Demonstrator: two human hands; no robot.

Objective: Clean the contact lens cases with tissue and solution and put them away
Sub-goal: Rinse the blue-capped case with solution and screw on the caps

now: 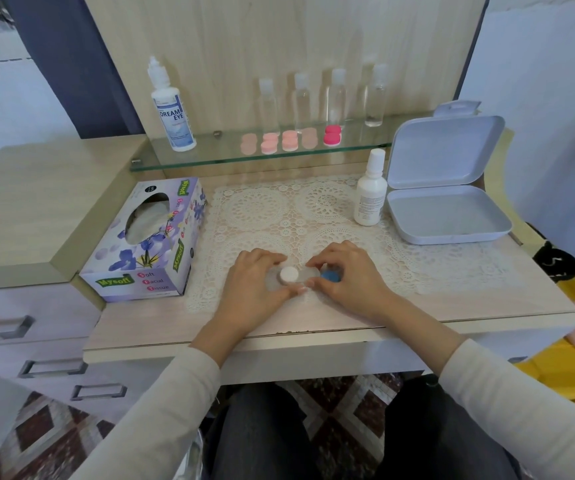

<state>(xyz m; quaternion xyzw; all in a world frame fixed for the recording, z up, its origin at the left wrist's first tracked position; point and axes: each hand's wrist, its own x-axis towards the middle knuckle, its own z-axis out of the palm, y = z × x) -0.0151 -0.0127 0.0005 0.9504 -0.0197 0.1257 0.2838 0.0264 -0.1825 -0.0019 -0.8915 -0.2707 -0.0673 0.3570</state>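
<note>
We are gripping a translucent twin-well contact lens case (289, 276) on the white lace doily (313, 209). Our left hand (253, 285) is curling round its white-capped end, and our right hand (350, 271) is pinching the round blue cap (331, 275) (half hidden by fingers).

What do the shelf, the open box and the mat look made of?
Shelf: clear glass, greenish polished edge, see-through. Open box: likely matte moulded plastic, smooth rounded corners. Mat: white openwork lace, cotton or vinyl, can't tell.
</note>
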